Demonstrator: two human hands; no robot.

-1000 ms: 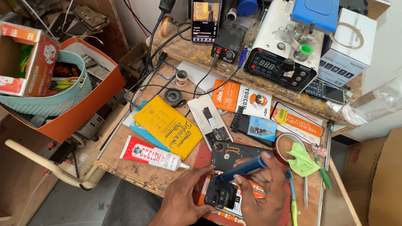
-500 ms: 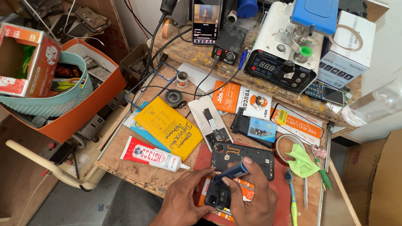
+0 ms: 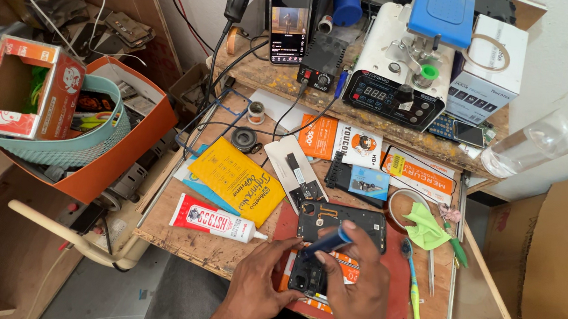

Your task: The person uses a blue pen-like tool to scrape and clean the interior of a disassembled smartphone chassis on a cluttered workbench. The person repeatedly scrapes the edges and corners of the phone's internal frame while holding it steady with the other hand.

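At 6 o'clock on the bench (image 3: 218,254), the right hand (image 3: 354,293) had lowered its pinched blue tool (image 3: 329,241) onto the small dark phone part (image 3: 307,274) (left hand (image 3: 260,284) gripping that), so prying had begun.

small black phone part (image 3: 305,276) lies flat on the red mat, pinched at both sides; blue-handled tool (image 3: 326,242) tilts over it.
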